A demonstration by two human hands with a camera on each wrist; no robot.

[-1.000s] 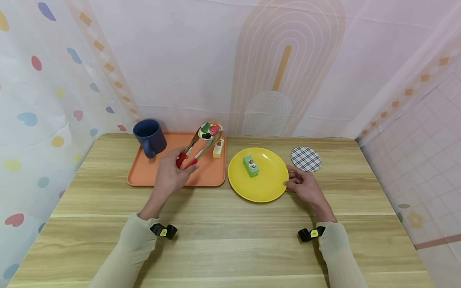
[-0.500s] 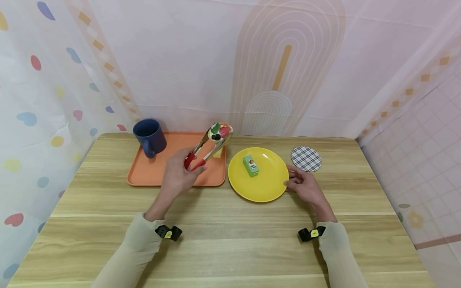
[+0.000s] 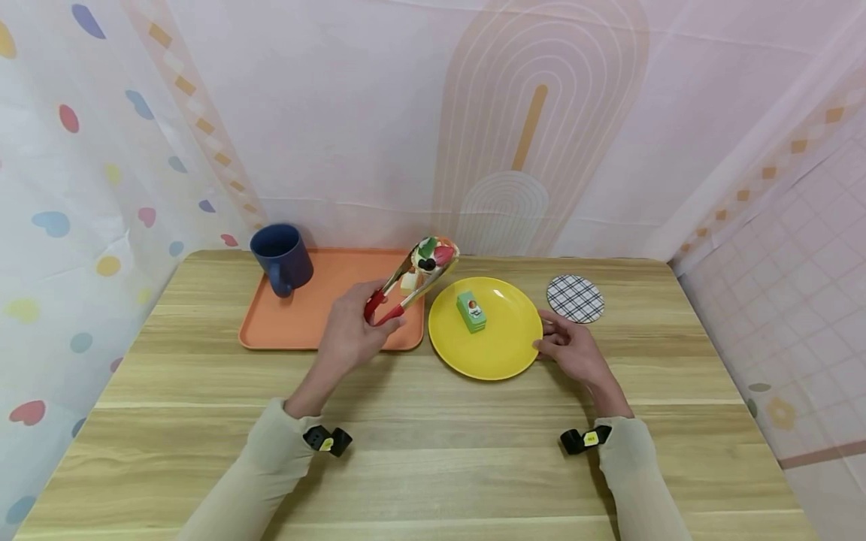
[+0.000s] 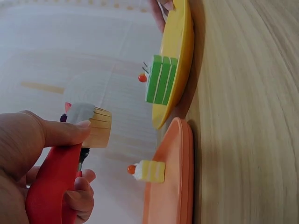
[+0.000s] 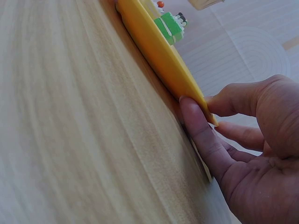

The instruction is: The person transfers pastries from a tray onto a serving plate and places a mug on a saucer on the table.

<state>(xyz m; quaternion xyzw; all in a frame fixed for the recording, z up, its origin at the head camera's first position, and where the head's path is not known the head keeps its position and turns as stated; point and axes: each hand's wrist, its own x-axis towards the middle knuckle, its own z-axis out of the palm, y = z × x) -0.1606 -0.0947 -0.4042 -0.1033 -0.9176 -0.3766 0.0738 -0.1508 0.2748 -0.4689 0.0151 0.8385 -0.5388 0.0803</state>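
Red-handled tongs (image 3: 374, 303) are held in my left hand (image 3: 348, 330). Their tips hold a toy cupcake (image 3: 433, 257) with strawberry, berry and leaf toppings, raised above the tray's right end. The left wrist view shows the cupcake's pale ridged side (image 4: 99, 128). My right hand (image 3: 575, 349) pinches the right rim of a yellow plate (image 3: 497, 349), thumb on one face and fingers on the other. On that plate sits a green layered toy cake slice (image 3: 471, 312). A small yellow cake slice (image 4: 153, 171) with a red ball on top stands on the orange tray (image 3: 338, 264).
A dark blue mug (image 3: 287, 259) stands at the tray's back left corner. To the right of the plate lies a round checked coaster (image 3: 575, 299). A patterned curtain (image 3: 379, 113) hangs behind the wooden table (image 3: 460, 451).
My left hand has moved right with the tongs and cupcake, from over the tray's middle toward the plate. The right hand and plate have stayed in place.
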